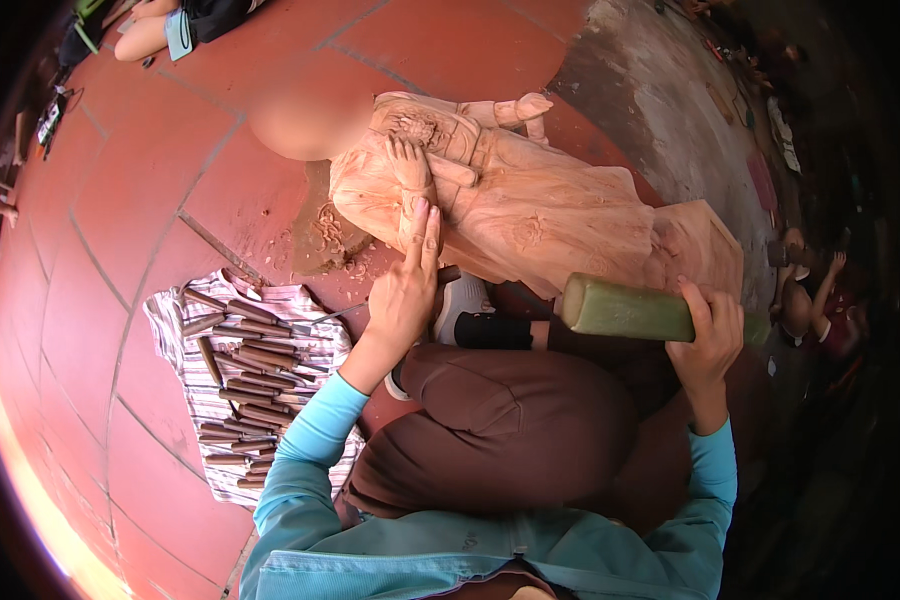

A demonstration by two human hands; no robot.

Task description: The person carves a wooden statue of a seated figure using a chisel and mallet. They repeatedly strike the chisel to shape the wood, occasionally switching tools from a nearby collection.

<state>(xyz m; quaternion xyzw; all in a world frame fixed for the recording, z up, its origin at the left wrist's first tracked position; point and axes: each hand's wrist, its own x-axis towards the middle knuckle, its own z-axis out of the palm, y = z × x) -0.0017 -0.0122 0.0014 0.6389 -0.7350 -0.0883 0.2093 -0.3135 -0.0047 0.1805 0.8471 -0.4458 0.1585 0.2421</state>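
Left fingers (425, 232) are stretched flat and together, pressed onto the pale carved wooden statue (530, 215) lying on the red tiled floor (120, 180). The right hand (708, 335) is wrapped tight around a green cylindrical mallet (625, 310), held just beside the statue's base. Wooden-handled chisels (245, 375) are spread on a striped cloth (175, 335), left of the bent forearm.

left hand (408, 290): arm extended forward, fingers straight, pressed flat | right hand (708, 335): forearm upright, fingers curled in closed grip | hands well apart
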